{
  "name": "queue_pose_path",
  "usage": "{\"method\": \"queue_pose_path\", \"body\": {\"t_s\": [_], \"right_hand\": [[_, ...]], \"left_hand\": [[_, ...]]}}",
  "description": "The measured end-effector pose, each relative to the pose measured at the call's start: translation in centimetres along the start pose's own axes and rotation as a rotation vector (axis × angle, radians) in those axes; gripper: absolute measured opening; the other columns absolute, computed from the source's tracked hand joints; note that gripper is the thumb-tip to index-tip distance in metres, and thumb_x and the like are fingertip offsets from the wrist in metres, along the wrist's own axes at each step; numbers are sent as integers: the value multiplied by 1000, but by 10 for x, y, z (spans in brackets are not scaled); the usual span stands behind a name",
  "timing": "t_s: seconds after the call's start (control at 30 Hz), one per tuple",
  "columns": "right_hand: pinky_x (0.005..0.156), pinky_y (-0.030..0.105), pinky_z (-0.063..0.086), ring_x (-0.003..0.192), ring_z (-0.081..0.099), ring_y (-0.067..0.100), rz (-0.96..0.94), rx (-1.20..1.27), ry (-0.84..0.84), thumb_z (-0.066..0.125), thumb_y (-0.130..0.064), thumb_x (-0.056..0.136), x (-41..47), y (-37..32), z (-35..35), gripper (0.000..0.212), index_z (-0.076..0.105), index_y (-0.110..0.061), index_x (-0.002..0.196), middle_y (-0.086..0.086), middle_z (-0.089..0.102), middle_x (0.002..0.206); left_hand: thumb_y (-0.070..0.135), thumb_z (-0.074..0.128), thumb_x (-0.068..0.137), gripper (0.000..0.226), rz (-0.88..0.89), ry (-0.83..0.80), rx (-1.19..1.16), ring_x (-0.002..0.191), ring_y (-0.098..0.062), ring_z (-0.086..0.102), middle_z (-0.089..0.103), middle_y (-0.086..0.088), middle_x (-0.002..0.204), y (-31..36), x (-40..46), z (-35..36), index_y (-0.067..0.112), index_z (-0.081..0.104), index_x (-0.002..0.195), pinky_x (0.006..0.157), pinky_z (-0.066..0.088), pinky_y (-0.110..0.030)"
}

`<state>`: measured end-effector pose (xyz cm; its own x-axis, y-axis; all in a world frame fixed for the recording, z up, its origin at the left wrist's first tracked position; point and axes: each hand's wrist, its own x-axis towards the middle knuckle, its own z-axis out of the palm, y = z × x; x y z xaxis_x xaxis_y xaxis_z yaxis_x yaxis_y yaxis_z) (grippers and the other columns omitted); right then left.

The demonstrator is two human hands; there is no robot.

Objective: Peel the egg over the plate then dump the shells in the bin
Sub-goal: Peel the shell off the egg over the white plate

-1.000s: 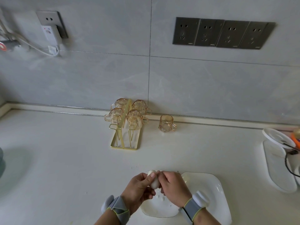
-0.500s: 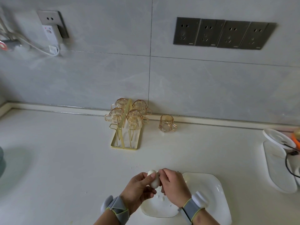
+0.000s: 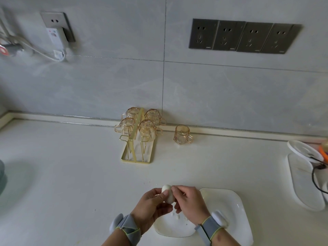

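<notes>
The egg (image 3: pixel 167 194) is held above the left part of the white plate (image 3: pixel 229 208), near the front edge of the table (image 3: pixel 71 174). Its visible surface is smooth and white. The left hand (image 3: pixel 150 206) grasps it from the left, fingers curled around its lower half and the thumb laid against its upper side. The right hand (image 3: pixel 190 201) meets it from the right, fingertips pinched at the upper end of the egg. Whether a piece of shell sits between those fingertips cannot be told. Both wrists carry grey bands with a white unit attached.

Small white shell fragments (image 3: pixel 178 217) lie on the plate below the hands. A few pale specks lie on the table just beyond the egg. No bin is in view.

Further back, by the wall, a gold wire rack (image 3: pixel 137 153) holds four amber glass cups (image 3: pixel 140 124) upside down. A fifth amber cup (image 3: pixel 182 134) stands upright on the table to the right of the rack, apart from it. At the right edge lie white dish-like items (image 3: pixel 301 176) with a black cable (image 3: pixel 317 174) across them. On the wall, a row of four dark sockets (image 3: pixel 243 37) sits upper right. A single socket (image 3: pixel 56 23) with a white plug and cable sits upper left.
</notes>
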<state>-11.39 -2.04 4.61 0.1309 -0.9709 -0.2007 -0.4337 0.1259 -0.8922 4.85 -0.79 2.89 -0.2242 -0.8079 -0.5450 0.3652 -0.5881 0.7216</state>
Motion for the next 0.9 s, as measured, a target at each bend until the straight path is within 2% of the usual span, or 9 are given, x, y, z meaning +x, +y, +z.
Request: {"method": "queue_pose_path", "body": {"t_s": [0.2,0.33,0.43,0.57,0.7,0.83,0.9], "right_hand": [[52,32,60,53,65,22,-71,-152,37,50,-21,99,-2,-2,3,27,68,-14,80,6,66,59],[57,40,58,55,64,20,-96,-190,44,48,-23,100,-1,1,6,28,63,-16,78,6,67,63],[59,41,58,57,63,19,-110,-217,48,46,-25,100,-1,3,8,27,62,-17,79,2,66,65],[61,44,57,57,63,19,-117,-236,42,44,-26,100,0,4,9,27,61,-15,81,6,66,65],[58,38,58,57,63,16,-93,-199,56,47,-19,99,0,4,8,23,64,-16,85,-3,63,64],[60,39,55,60,61,23,-89,-210,73,48,-18,98,3,7,5,24,67,-16,84,7,66,68],[65,29,52,71,62,20,-89,-274,63,50,-17,97,4,10,3,24,73,-20,93,2,67,79]], "left_hand": [[18,81,68,55,20,-1,37,68,-27,65,70,-18,85,-1,1,-1,-8,59,111,67,57,-33],[19,82,68,58,38,6,30,69,-29,64,70,-20,87,-1,1,0,-9,57,113,66,57,-33],[19,83,68,59,43,6,25,70,-30,64,69,-22,89,-1,0,-1,-9,57,113,67,57,-33],[19,83,69,59,45,9,24,68,-29,63,69,-22,89,0,-1,-1,-10,58,113,67,56,-33],[19,79,73,53,47,1,-2,67,-27,63,69,-19,87,1,-2,0,-10,59,113,66,56,-32],[14,76,74,51,48,-10,-27,70,-28,65,71,-18,88,3,-4,2,-9,58,115,69,58,-33],[9,77,73,51,47,-9,-49,78,-34,67,71,-20,94,4,-4,1,-9,56,116,72,59,-36]]}}
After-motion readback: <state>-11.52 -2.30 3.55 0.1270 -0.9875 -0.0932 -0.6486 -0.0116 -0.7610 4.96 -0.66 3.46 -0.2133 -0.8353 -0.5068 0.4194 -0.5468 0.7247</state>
